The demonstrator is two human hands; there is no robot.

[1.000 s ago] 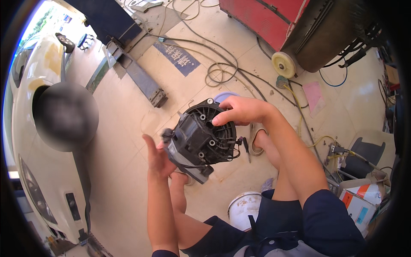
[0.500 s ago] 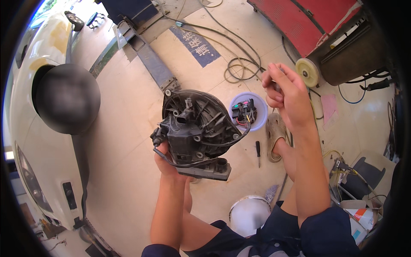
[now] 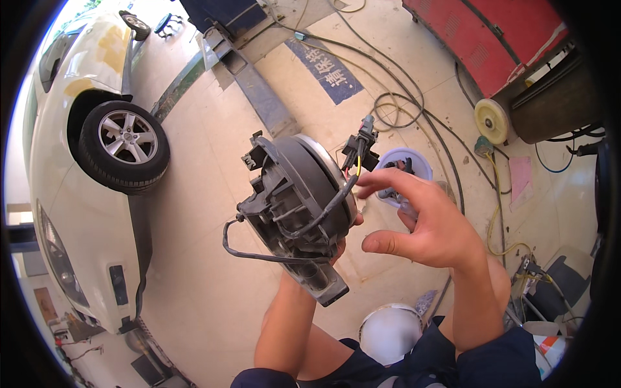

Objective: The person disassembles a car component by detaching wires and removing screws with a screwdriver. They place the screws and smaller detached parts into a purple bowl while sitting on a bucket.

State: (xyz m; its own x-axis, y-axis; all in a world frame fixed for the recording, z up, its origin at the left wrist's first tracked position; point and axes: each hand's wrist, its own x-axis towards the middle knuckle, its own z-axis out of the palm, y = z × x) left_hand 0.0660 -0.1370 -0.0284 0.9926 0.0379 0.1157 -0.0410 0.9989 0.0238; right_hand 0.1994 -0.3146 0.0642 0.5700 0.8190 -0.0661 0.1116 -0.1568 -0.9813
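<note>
The left hand (image 3: pixel 339 242) is raised at the end of an upright forearm, mostly hidden, its fingers closed in a grip. The right hand (image 3: pixel 430 223) hangs open beside it, index finger stretched leftward, thumb out, other fingers loosely curled.

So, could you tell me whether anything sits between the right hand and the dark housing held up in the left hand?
Nothing visible does. The right hand is open beside the dark housing, its forefinger close to the wire connector; only air separates them.
</note>
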